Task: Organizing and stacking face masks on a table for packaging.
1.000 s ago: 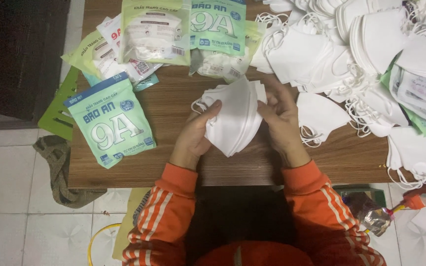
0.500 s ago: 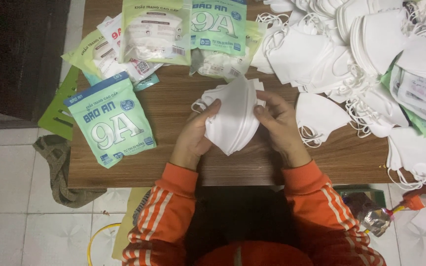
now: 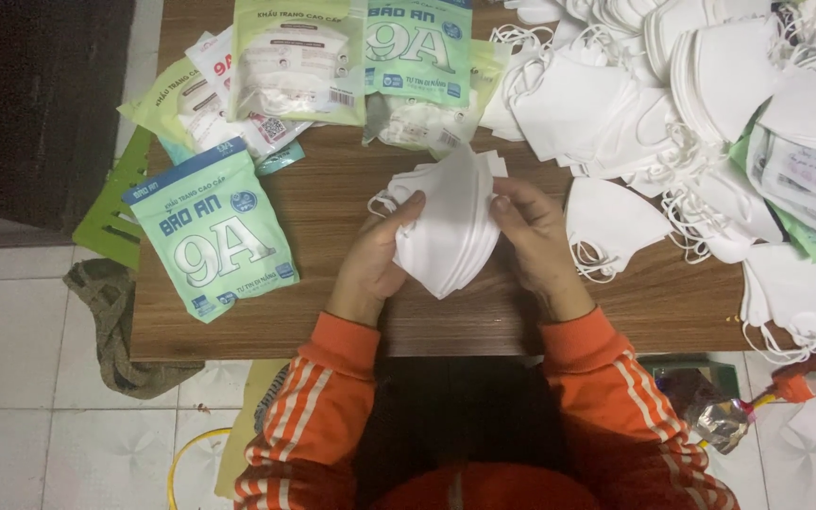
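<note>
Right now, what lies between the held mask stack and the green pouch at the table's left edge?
Head view: only bare wooden table between the mask stack and green pouch.

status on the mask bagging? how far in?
Done: several filled green pouches lie at the table's far left. In hand: the left hand and right hand square up a stack of white masks over the wooden table. One green pouch lies flat beside the left hand. Left: a big heap of loose masks on the right.
</note>
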